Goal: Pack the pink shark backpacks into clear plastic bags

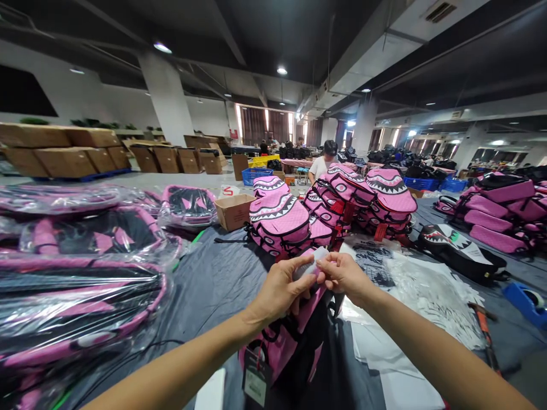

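Pinching a small white piece with both hands, left (pixel 287 285) and right (pixel 337 274), right above a pink-and-black backpack (pixel 290 347).

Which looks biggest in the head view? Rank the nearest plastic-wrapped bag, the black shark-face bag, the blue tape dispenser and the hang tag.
1. Plastic-wrapped bag
2. Black shark-face bag
3. Blue tape dispenser and hang tag: too alike to rank.
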`<state>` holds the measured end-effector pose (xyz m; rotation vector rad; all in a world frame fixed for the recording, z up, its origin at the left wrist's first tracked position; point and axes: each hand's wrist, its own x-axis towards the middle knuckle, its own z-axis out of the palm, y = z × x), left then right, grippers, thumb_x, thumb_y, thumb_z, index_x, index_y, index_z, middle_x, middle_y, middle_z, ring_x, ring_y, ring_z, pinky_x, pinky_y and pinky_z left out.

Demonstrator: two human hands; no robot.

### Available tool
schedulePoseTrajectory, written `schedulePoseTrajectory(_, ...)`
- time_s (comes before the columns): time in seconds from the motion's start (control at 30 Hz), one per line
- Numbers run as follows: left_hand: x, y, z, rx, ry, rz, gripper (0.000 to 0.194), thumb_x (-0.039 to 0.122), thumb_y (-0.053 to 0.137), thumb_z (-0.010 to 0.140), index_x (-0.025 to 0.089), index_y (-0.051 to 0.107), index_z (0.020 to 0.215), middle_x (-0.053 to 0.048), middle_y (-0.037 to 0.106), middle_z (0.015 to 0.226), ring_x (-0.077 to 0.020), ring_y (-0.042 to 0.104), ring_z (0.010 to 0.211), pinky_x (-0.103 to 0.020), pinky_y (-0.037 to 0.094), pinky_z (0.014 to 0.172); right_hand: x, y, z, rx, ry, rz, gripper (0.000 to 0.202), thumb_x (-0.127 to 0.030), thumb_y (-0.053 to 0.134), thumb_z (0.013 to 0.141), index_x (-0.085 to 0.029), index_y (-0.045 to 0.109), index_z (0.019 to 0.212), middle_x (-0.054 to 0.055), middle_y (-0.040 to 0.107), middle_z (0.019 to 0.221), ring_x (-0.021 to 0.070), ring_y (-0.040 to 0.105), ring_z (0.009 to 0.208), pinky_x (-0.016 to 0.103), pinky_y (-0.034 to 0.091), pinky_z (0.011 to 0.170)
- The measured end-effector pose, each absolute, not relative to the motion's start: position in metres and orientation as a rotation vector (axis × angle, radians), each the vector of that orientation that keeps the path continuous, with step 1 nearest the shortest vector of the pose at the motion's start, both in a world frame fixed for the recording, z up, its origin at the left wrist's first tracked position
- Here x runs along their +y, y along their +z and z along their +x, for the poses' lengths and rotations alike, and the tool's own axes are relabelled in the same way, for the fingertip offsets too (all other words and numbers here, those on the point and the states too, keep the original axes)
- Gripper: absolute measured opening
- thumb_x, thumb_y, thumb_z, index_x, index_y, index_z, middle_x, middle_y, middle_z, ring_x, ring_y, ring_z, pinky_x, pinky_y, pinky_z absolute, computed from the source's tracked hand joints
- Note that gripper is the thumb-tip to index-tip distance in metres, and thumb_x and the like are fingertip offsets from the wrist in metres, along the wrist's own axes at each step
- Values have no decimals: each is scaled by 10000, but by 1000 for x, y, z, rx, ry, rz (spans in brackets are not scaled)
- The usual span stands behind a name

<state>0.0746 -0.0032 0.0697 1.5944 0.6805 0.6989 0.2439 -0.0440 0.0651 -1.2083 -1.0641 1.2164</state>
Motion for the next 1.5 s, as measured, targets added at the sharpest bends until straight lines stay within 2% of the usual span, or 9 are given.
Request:
schedulePoseTrajectory(0.17, 0, 71, 74, 675, 679, 1415, 973, 553, 848, 625, 96, 500, 1410, 53, 617, 505, -76, 440, 299, -161, 313, 287, -51, 63, 246, -1060, 1349, -1170, 405, -464, 846, 629, -152, 616, 746, 44, 736, 749, 53, 537, 454, 136, 259, 339)
schedulePoseTrajectory(0.33, 4, 68, 75, 654, 653, 1186, 960, 415, 931, 557, 55, 526, 1350, -29, 683, 547, -78, 459, 313, -153, 294, 294, -49, 68, 239, -1096, 1385, -1234, 271, -368, 781, 681, -155, 614, 696, 23, 718, 651, 46, 518, 388, 122, 212, 312)
schedulePoseTrajectory(0.63, 1, 62, 77, 593, 712, 1170, 956, 435, 955, 522, 58, 547, 1300, -33, 700, 554, -89, 492, 325, -160, 297, 289, -36, 64, 219, -1092, 1251, -1403, 226, -203, 610, 764, -166, 544, 551, 5, 617, 451, 64, 465, 292, 131, 214, 268)
schedulePoseTrajectory(0.87, -5, 68, 74, 556, 648, 1245, 1029, 528, 931, 525, 54, 509, 1335, -1, 662, 506, -65, 434, 293, -143, 295, 284, -61, 58, 230, -878, 1504, -961, 300, -357, 714, 779, -179, 535, 616, -101, 445, 350, 15, 243, 242, 116, 155, 252)
schedulePoseTrajectory(1.03, -13, 65, 75, 512, 692, 1336, 1096, 555, 839, 687, 201, 264, 1551, 51, 664, 562, -68, 460, 304, -138, 342, 302, -48, 50, 231, -736, 1793, -437, 471, -307, 617, 828, -200, 323, 476, -106, 348, 337, -11, 135, 260, 83, 138, 249)
schedulePoseTrajectory(1.17, -12, 65, 70, 577, 712, 1324, 1266, 555, 861, 660, 223, 57, 1580, 72, 663, 576, -82, 480, 316, -148, 350, 318, -54, 49, 232, -833, 1822, -512, 277, -368, 604, 855, -181, 521, 667, -122, 386, 348, 7, 134, 237, 99, 109, 233)
schedulePoseTrajectory(1.23, -4, 66, 66, 623, 651, 1308, 1110, 594, 847, 648, 148, 286, 1496, 38, 672, 577, -83, 472, 312, -151, 312, 301, -69, 46, 236, -946, 1674, -722, 309, -425, 643, 850, -174, 601, 1025, -112, 504, 395, 36, 233, 223, 115, 156, 236)
schedulePoseTrajectory(1.33, 17, 71, 62, 664, 580, 1334, 651, 601, 843, 612, 110, 619, 977, 19, 632, 541, -45, 398, 288, -154, 249, 283, -95, 23, 249, -1014, 1286, -995, 756, -519, 669, 825, -220, 347, 1441, -84, 636, 505, 81, 405, 265, 126, 235, 266)
schedulePoseTrajectory(1.5, 55, 72, 51, 853, 707, 1711, 410, 576, 690, 753, 179, 599, 801, 13, 623, 579, -89, 483, 388, -186, 344, 366, -127, -80, 282, -1018, 1290, -1463, 605, -597, 637, 727, -170, 542, 1144, -65, 602, 499, 86, 456, 329, 153, 293, 318)
